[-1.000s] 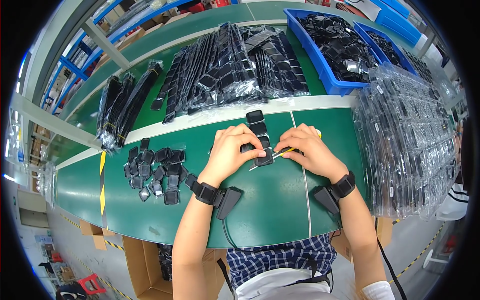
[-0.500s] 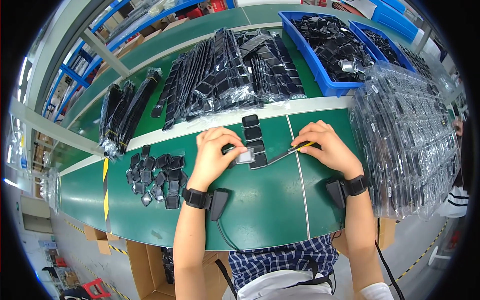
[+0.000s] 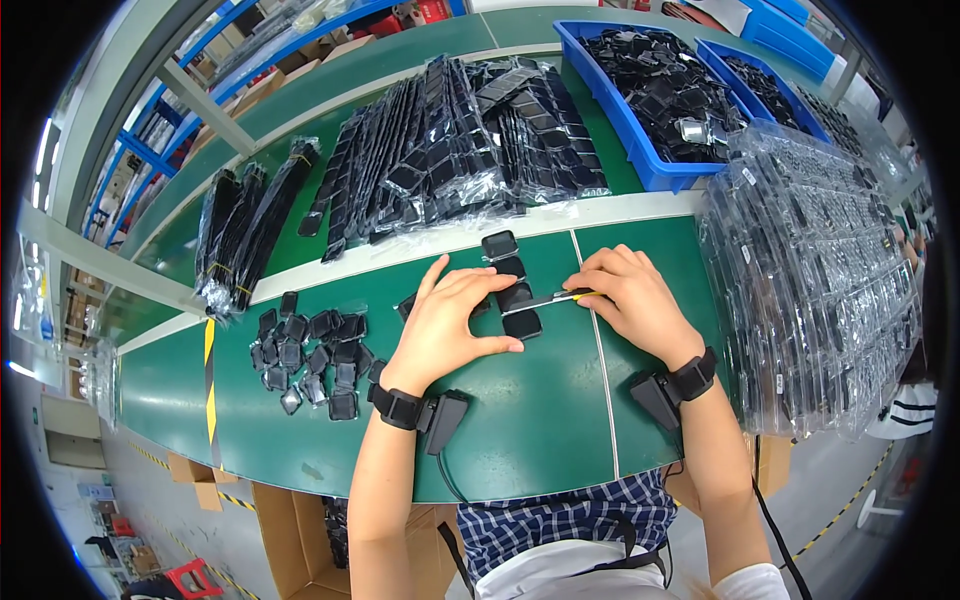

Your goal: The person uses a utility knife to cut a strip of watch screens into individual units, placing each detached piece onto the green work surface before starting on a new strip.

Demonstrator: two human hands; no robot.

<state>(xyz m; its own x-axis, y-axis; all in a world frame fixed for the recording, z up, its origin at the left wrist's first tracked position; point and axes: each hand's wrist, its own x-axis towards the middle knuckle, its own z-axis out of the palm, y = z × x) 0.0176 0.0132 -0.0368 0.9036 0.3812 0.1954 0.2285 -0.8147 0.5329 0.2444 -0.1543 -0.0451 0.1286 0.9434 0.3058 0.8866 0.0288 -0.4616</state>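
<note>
A short strip of black square pieces in clear film (image 3: 522,324) lies on the green table between my hands. My left hand (image 3: 450,315) is spread over its left side, index fingertip on the strip and thumb held apart near its lower end. Dark pieces show partly beneath that palm. In my right hand (image 3: 632,300) is a thin utility knife (image 3: 555,299) with a long grey blade and a yellow-and-black handle, gripped between thumb and fingers. Its blade lies across the strip, between the lower squares. Whether it has cut through the film, I cannot tell.
Loose black squares (image 3: 315,350) are scattered on the left. Bundled strips (image 3: 262,235) and a large pile of strips (image 3: 450,150) lie behind. A blue bin (image 3: 640,150) of black pieces stands at the back right, near stacked clear trays (image 3: 810,290).
My left hand has let go of the small pale piece it pinched and spread its fingers over the strip. My right hand has moved slightly left, bringing the knife blade across the strip.
</note>
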